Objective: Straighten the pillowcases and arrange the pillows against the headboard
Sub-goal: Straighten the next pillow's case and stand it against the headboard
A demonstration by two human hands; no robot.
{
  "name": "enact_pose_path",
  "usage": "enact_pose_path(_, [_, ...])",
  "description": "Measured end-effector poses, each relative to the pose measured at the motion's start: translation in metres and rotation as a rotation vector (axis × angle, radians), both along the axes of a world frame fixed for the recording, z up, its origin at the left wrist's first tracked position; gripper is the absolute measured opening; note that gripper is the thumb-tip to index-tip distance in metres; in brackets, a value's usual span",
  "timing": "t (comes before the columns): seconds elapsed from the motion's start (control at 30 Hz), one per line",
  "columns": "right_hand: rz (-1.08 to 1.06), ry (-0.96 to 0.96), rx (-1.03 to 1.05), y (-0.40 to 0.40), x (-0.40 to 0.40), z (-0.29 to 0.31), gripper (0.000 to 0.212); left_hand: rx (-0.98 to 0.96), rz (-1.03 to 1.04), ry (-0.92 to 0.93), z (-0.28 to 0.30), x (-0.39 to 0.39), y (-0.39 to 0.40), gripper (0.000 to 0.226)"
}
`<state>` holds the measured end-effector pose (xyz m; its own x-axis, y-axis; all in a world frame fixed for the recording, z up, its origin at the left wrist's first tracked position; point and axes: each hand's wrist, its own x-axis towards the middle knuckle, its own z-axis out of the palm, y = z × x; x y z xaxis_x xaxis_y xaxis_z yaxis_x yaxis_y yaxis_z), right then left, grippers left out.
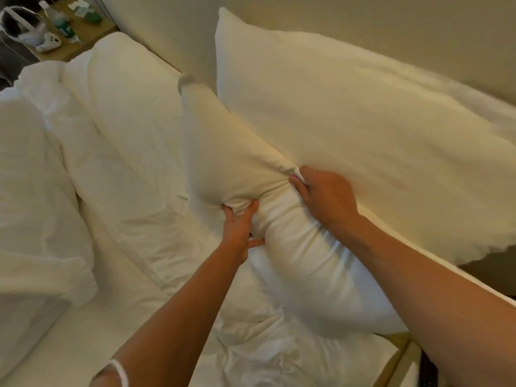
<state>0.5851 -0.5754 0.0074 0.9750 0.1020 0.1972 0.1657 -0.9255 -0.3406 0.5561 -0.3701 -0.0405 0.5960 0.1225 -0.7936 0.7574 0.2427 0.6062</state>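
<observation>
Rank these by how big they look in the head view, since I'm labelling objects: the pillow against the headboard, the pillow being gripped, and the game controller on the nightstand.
1. Pillow against the headboard, largest.
2. Gripped pillow; its lower end is partly hidden by the arms.
3. Game controller, smallest, though also farthest away.

The front pillow [240,174] was cased in matt white woven cloth, gathered into creases. The rear pillow [349,121] showed the same matt cloth – smoother, soft-edged with blur. The duvet [125,169] was crumpled matt cotton-like fabric. The nightstand [75,48] top looked like pale wood – the bottle [60,22] on it clear glossy plastic
</observation>
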Motion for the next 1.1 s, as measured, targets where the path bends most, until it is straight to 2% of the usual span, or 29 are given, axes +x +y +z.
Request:
enact_pose_path(0.13, [0.035,0.211,0.151,0.018,-0.030,-0.024,0.035,0.058,-0.069,0.061,-0.005,-0.036,0.024,0.102])
enact_pose_path(0.23, [0.054,0.243,0.278,0.041,-0.053,-0.026,0.036,0.047,-0.059,0.040,-0.002,-0.067,0.036,0.098])
enact_pose_path(0.43, [0.192,0.277,0.458,0.079,-0.065,0.010,0.042,0.034,0.039,-0.059,0.019,-0.095,0.050,0.085])
enact_pose_path(0.53, [0.183,0.341,0.532,0.068,-0.054,0.023,0.045,0.072,0.046,-0.094,0.026,-0.103,0.040,0.090])
enact_pose_path(0.6, [0.124,0.376,0.450,0.046,-0.040,0.028,0.040,0.085,-0.008,-0.097,0.029,-0.105,0.022,0.096])
enact_pose_path(0.67, [-0.003,0.382,0.193,0.025,-0.032,0.029,0.025,0.075,-0.104,-0.083,0.028,-0.104,0.001,0.099])
enact_pose_path(0.7, [-0.052,0.364,0.059,0.018,-0.033,0.028,0.030,0.078,-0.144,-0.070,0.026,-0.103,-0.009,0.099])
enact_pose_path(0.77, [-0.052,0.304,-0.077,0.013,-0.046,0.022,0.043,0.129,-0.188,-0.060,0.019,-0.104,-0.021,0.099])
enact_pose_path(0.87, [-0.072,0.250,-0.150,0.010,-0.087,0.015,0.050,0.218,-0.238,-0.101,0.010,-0.110,-0.023,0.100])
enact_pose_path(1.0, [-0.198,0.289,-0.100,-0.012,-0.146,0.008,0.058,0.257,-0.287,-0.107,0.009,-0.118,-0.020,0.099])
enact_pose_path(1.1, [-0.202,0.305,-0.100,-0.027,-0.177,0.005,0.062,0.261,-0.304,-0.077,0.015,-0.124,-0.023,0.097])
